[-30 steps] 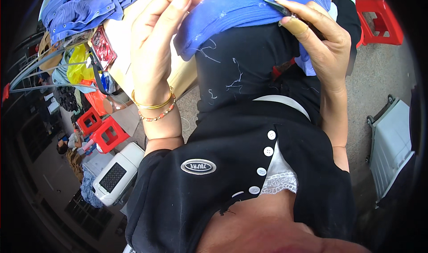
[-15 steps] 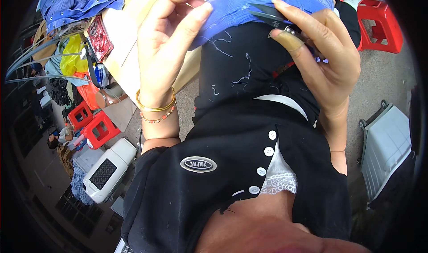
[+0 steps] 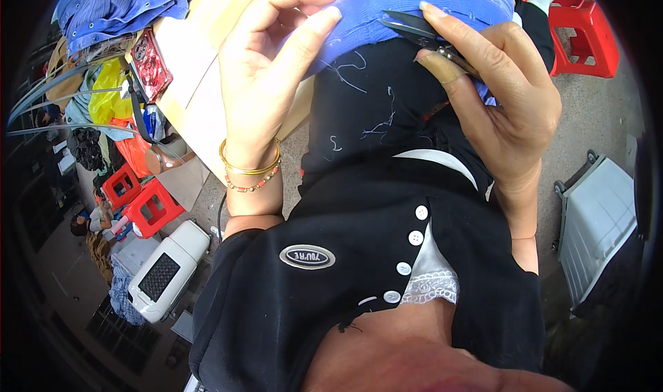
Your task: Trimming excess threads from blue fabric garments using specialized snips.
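My left hand (image 3: 273, 67) pinches the edge of a blue garment (image 3: 421, 5) between thumb and fingers, at the top middle of the head view. My right hand (image 3: 497, 95) grips small dark thread snips (image 3: 414, 27), their blades lying against the blue cloth near my left fingertips. Loose pale threads lie on my black clothing (image 3: 376, 109) just below both hands. Gold and beaded bangles (image 3: 250, 171) circle my left wrist.
A tan tabletop (image 3: 200, 67) carries a pile of blue garments (image 3: 117, 5) and a red phone (image 3: 150, 64). Red plastic stools (image 3: 141, 202) and a white machine (image 3: 166, 271) stand at the lower left, another red stool (image 3: 587, 33) at the upper right, a grey crate (image 3: 597, 226) at the right.
The blue garment has been drawn up and toward me. My right hand has shifted the snips onto the cloth edge; my left fingers have closed on the fabric.
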Motion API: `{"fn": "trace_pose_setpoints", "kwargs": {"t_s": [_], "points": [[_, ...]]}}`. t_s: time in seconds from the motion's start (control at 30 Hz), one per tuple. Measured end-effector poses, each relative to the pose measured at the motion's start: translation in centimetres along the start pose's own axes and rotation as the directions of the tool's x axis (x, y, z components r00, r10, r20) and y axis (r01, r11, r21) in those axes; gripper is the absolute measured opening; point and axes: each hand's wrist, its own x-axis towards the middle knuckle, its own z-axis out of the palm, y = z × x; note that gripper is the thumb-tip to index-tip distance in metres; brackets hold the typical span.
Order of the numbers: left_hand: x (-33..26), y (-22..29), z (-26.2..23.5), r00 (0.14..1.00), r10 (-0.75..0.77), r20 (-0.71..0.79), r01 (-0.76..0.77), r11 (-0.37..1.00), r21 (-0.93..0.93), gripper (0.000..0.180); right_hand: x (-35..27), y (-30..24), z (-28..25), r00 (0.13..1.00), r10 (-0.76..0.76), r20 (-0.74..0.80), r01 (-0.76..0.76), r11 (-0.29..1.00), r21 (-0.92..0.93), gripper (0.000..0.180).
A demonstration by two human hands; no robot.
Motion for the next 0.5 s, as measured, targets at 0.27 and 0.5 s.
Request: {"fn": "trace_pose_setpoints", "kwargs": {"t_s": [0.27, 0.5], "points": [[-0.1, 1.1, 1.3, 0.916, 0.4, 0.044, -0.375, 0.809, 0.452, 0.019, 0.0, -0.1, 0.1, 1.0, 0.02, 0.005, -0.02, 1.0, 0.009, 0.046], [-0.5, 1.5, 2.0, 0.852, 0.519, 0.062, -0.428, 0.623, 0.655, 0.02, -0.1, -0.3, 0.4, 0.998, 0.054, -0.015, -0.053, 0.998, 0.014, 0.045]]}}
